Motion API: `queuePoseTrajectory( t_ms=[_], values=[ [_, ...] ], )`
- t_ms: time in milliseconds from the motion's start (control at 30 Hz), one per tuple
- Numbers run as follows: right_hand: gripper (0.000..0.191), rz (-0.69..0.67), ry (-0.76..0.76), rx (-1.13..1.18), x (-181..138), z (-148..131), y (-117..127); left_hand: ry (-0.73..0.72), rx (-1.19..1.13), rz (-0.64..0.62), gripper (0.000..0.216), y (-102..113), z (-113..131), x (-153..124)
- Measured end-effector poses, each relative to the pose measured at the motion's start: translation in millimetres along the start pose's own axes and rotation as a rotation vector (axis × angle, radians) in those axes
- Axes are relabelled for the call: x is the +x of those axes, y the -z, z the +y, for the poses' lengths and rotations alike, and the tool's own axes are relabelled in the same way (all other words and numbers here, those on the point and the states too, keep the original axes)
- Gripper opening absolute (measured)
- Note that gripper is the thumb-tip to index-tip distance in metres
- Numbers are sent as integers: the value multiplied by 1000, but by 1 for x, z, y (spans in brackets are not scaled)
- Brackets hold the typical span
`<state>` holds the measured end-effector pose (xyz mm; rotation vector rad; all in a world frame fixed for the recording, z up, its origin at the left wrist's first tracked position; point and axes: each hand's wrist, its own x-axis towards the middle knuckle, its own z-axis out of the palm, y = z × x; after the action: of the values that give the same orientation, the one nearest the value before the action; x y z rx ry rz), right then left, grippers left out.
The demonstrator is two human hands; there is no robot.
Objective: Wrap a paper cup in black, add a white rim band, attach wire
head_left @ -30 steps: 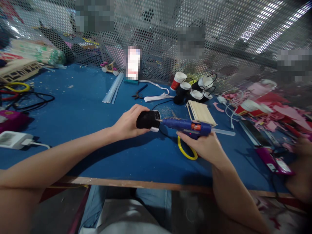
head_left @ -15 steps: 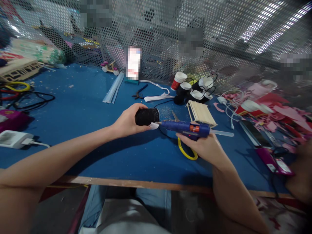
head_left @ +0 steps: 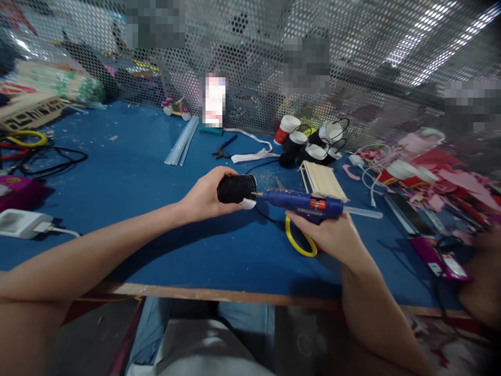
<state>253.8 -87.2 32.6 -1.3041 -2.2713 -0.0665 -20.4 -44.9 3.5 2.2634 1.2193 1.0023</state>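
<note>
The black cylinder [head_left: 235, 189] is held by curled left fingers [head_left: 221, 173], the glue gun [head_left: 287, 199] by closed right fingers [head_left: 303, 223]; the nozzle [head_left: 259, 194] should be steadied against the rim [head_left: 255, 184].

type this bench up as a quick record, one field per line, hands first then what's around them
left hand: holding a black cup on its side
cup opening: toward the right hand
right hand: gripping a blue glue gun
nozzle: at the cup's rim; contact unclear
beside right hand: yellow scissor handle, partly hidden
behind the hands: pliers, white strip, clear sticks
far right: pink scraps
near left edge: white power adapter
surface: blue tabletop
</note>
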Motion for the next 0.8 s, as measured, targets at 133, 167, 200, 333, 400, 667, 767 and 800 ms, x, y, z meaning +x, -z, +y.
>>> queuePoseTrajectory(
  t_ms=[133,167,200,333,400,667,767,800],
  values=[
    [23,50,-54,32,0,-2,-5,-61,44,10,55,0,-1,-1],
    [24,67,-77,35,0,-2,-6,-78,52,9,54,0,-1,-1],
    [24,74,-91,38,0,-2,-7,-96,60,6,53,0,-1,-1],
    [22,79,-106,69,-2,2,-9,-156,104,-16,52,-1,-1,-3],
    [22,82,-134,103,-4,5,-10,-187,126,-31,51,-1,0,-3],
    [18,29,-138,149,-4,9,-12,-277,182,-63,49,0,3,-5],
    [20,41,-105,113,-2,6,-10,-238,146,-64,50,-1,3,-4],
    [21,48,-82,88,-1,4,-10,-212,125,-56,51,-1,2,-4]
  ],
)
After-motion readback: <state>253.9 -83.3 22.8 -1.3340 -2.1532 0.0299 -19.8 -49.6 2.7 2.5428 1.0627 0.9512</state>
